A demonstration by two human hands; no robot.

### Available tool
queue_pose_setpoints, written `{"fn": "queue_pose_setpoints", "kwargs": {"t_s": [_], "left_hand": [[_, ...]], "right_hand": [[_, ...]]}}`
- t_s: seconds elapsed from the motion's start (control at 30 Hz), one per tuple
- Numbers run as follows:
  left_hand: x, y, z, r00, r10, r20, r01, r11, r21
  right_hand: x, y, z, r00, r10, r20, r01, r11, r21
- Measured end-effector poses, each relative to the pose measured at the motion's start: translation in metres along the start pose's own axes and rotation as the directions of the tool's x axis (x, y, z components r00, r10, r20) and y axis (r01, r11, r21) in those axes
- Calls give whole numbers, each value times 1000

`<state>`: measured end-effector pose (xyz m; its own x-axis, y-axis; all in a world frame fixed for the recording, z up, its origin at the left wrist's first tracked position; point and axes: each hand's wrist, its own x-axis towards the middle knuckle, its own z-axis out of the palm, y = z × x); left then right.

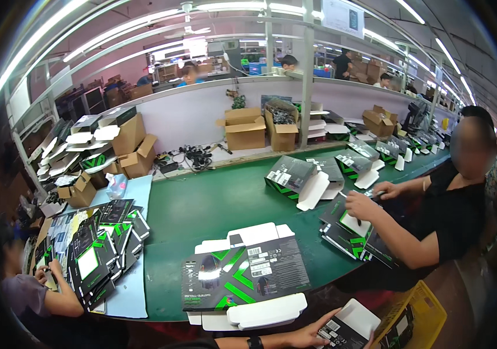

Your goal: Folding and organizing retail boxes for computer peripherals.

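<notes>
At the bottom edge, my left hand (pixel 312 334) grips the left side of a small black carton (pixel 342 333), which has a white label and a raised white flap. A dark band circles my left wrist. Only a sliver of my right hand (pixel 369 342) shows, at the carton's right edge; its other fingers are hidden. Just beyond my left forearm, a flattened stack of black-and-green mouse boxes (pixel 277 264) lies on the green table (pixel 196 212), white flaps sticking out on several sides. Beside the carton stands a yellow crate (pixel 434 308) with black-and-green boxes inside.
A co-worker (pixel 428 227) at the right handles flat boxes (pixel 341 235). Another person (pixel 39 291) sits at the left by a pile of boxes (pixel 106 250). Opened boxes (pixel 295 177) line the table's far right. Brown cartons (pixel 245 131) and black cables (pixel 193 157) stand along the back ledge.
</notes>
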<state>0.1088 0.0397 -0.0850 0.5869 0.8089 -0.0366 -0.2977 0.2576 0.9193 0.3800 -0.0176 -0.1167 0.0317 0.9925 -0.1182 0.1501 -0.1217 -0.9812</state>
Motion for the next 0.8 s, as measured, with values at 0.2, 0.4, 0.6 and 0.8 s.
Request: {"fn": "queue_pose_setpoints", "kwargs": {"t_s": [0.2,0.4,0.6,0.8], "left_hand": [[6,-22,-8,989,28,-147,57,838,543],[0,-64,-29,918,318,-238,-166,851,498],[-8,-50,-25,888,128,-442,-77,988,132],[10,-56,-39,873,309,-378,-103,873,477]], "right_hand": [[-2,33,5,982,-156,-106,139,979,-153],[25,32,41,912,-337,-234,248,906,-342],[31,4,70,917,-243,-317,246,969,-33],[46,-40,63,993,48,-104,-36,992,120]]}}
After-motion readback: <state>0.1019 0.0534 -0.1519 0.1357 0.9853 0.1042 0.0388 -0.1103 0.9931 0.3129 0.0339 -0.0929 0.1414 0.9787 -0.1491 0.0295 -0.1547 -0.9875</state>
